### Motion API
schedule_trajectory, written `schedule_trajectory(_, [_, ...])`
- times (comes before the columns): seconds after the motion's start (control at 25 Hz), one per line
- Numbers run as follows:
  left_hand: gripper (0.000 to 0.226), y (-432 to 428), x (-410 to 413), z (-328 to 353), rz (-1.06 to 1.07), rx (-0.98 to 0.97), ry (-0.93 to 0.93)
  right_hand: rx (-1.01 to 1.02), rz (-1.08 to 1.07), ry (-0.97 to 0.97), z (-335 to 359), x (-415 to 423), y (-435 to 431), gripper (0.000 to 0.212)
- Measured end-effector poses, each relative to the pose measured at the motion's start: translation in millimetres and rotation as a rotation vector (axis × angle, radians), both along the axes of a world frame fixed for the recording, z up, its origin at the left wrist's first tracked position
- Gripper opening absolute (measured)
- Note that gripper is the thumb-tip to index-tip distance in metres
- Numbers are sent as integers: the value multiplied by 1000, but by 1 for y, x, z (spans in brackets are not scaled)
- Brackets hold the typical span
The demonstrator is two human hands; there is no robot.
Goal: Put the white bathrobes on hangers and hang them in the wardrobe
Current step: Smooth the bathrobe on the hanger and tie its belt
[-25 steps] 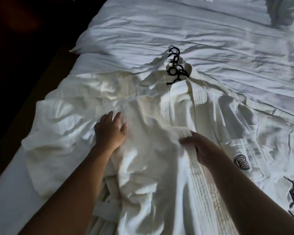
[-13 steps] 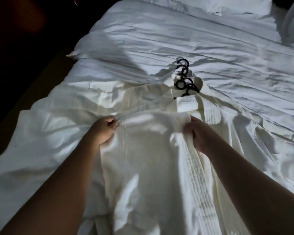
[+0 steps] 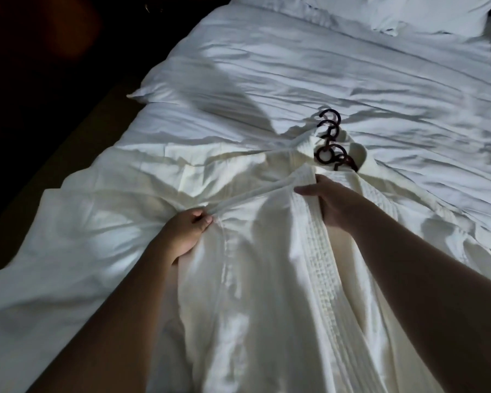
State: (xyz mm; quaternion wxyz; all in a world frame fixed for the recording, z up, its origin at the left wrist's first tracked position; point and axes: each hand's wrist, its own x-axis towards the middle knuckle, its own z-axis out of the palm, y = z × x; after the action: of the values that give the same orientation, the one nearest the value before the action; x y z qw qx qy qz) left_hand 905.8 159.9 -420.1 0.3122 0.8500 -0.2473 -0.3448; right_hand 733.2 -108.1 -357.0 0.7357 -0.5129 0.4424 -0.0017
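A white bathrobe (image 3: 255, 265) lies spread on the bed, collar toward the pillows. Several dark hanger hooks (image 3: 330, 140) poke out of the collar area, their bodies hidden under cloth. My left hand (image 3: 183, 231) pinches the robe's upper front edge at its left side. My right hand (image 3: 330, 202) grips the ribbed lapel band just below the collar. The fabric is stretched taut between the two hands.
The bed (image 3: 352, 80) carries a rumpled white duvet, with pillows (image 3: 425, 12) at the far end. A dark floor strip (image 3: 54, 171) runs along the bed's left edge. More white cloth is bunched at the left (image 3: 82, 222) and right (image 3: 451, 231) of the robe.
My left hand went from lying flat on the robe to pinching its edge. Both hands moved up toward the collar, pulling the front panel taut.
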Motion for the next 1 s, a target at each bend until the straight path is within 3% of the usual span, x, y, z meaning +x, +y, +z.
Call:
schedule_trajectory(0.12, [26,0,2,-2,6,24,10,-377,-140,131,1,15,1,42])
schedule_trajectory(0.24, [26,0,2,-3,6,21,22,-912,-267,268,6,19,17,60])
schedule_trajectory(0.32, [26,-1,2,-4,1,21,24,-1224,-129,250,3,21,52,63])
schedule_trajectory(0.36, [25,-1,2,-5,0,21,23,-1311,78,197,-2,23,73,58])
schedule_trajectory(0.44, [25,-1,2,-7,1,19,15,-1280,515,237,-26,29,107,45])
schedule_trajectory(0.48, [25,-1,2,-7,3,14,14,-1231,580,306,-41,30,114,40])
schedule_trajectory(0.64, [26,-1,1,-1,-1,-11,31,-1263,391,387,-77,37,121,26])
schedule_trajectory(0.8, [35,13,-7,30,-5,19,-105,-1430,402,468,-98,38,121,39])
schedule_trajectory(0.92, [32,90,-5,47,31,159,-298,-1472,372,479,-104,41,120,40])
schedule_trajectory(1.0, [28,155,1,45,92,244,-280,-1496,366,486,-107,44,124,41])
